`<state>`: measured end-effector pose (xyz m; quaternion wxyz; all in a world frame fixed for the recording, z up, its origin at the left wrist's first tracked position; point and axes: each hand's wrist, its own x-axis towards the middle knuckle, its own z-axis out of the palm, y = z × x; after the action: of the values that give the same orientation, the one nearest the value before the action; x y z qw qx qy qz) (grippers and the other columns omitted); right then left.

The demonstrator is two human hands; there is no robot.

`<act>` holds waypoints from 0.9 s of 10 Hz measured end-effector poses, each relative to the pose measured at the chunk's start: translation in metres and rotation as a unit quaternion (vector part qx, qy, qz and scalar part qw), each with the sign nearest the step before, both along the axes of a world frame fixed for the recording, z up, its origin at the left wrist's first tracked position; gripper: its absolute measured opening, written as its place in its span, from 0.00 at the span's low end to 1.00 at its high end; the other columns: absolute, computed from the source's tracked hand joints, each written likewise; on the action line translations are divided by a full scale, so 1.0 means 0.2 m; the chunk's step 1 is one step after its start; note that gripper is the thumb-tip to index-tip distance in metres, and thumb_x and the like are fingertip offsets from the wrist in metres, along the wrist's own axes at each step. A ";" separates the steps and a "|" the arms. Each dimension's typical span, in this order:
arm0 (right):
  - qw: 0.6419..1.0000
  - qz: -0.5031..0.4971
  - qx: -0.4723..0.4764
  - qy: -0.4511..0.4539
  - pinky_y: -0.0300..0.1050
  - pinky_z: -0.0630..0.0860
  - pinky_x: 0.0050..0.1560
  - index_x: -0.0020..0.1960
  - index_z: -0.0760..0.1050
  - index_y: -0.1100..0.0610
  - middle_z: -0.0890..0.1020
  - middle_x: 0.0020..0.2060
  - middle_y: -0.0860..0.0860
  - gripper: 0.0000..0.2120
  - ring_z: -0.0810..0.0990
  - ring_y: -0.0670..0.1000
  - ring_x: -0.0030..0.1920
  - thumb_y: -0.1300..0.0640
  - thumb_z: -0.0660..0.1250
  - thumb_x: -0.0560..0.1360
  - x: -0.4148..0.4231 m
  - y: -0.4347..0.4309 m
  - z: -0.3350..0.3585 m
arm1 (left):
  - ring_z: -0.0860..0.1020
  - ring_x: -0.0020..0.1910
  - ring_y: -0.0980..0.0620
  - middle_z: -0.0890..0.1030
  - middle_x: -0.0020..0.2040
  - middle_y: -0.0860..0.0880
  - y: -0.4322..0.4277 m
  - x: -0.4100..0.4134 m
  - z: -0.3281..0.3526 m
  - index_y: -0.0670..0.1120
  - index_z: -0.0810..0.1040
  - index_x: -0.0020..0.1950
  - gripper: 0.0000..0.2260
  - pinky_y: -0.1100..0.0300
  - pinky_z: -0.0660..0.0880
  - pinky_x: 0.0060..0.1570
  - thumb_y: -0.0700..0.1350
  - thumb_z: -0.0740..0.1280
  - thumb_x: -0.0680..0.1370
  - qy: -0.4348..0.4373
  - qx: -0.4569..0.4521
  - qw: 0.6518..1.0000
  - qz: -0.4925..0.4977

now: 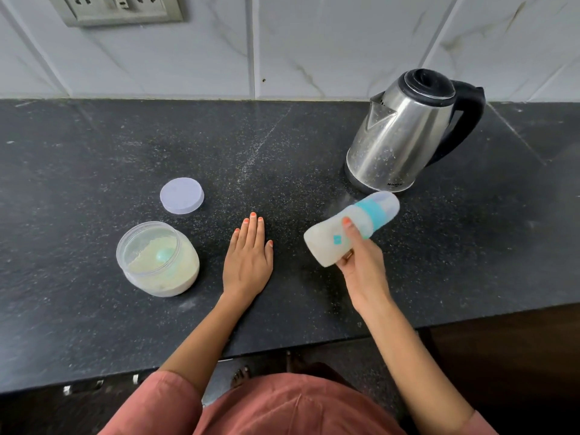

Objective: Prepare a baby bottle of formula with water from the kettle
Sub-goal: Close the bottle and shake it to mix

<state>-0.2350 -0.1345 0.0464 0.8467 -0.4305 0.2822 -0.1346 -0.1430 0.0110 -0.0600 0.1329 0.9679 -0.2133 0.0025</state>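
My right hand (361, 265) grips a baby bottle (332, 235) above the dark countertop (94, 171). The bottle is tilted, its capped top with a teal collar pointing up and right, and it holds milky white liquid. A steel kettle (405, 136) with a black lid and handle stands behind it, lid down. My left hand (248, 259) lies flat on the counter, fingers together and nothing in it. To its left stands an open clear jar (157, 259) of pale formula powder with a teal scoop inside. The jar's round lid (182, 195) lies behind it.
A tiled wall (282, 42) runs along the back, with a socket panel (119, 9) at the upper left. The counter's front edge crosses just before my body. A dark cabinet front (502, 356) sits below at the right.
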 end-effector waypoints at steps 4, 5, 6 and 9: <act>0.999 -0.038 -0.009 0.007 0.37 0.80 0.39 0.46 0.77 0.53 0.85 0.38 0.44 0.05 0.83 0.42 0.41 0.58 0.67 0.71 0.01 -0.02 0.02 | 0.48 0.76 0.49 0.49 0.77 0.45 0.00 0.00 0.00 0.42 0.48 0.76 0.24 0.57 0.41 0.73 0.49 0.47 0.82 -0.003 -0.001 1.000 0.001; 0.987 0.105 -0.108 0.055 0.38 0.80 0.42 0.42 0.80 0.53 0.85 0.38 0.47 0.08 0.83 0.45 0.41 0.58 0.72 0.63 -0.07 0.06 -0.02 | 0.48 0.76 0.49 0.49 0.77 0.45 0.00 0.00 0.00 0.42 0.49 0.76 0.24 0.57 0.42 0.73 0.49 0.47 0.82 0.001 -0.003 1.000 0.001; 0.974 0.159 -0.145 0.069 0.39 0.80 0.43 0.41 0.81 0.53 0.86 0.38 0.47 0.09 0.83 0.46 0.43 0.57 0.73 0.60 -0.09 0.06 -0.02 | 0.49 0.76 0.49 0.50 0.77 0.44 0.00 0.00 0.00 0.42 0.49 0.76 0.24 0.56 0.42 0.73 0.49 0.47 0.82 0.000 -0.002 1.000 0.002; 0.984 0.090 -0.149 0.031 0.40 0.80 0.45 0.43 0.80 0.52 0.85 0.39 0.46 0.08 0.83 0.44 0.42 0.61 0.71 0.65 -0.04 0.05 0.00 | 0.51 0.76 0.47 0.52 0.77 0.43 0.00 0.00 0.00 0.41 0.51 0.75 0.23 0.55 0.44 0.73 0.48 0.50 0.82 0.001 -0.015 1.000 -0.001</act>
<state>-0.2433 -0.1235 0.0455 0.7723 -0.5798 0.2452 -0.0846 -0.1428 0.0116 -0.0606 0.1477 0.9656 -0.2142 0.0050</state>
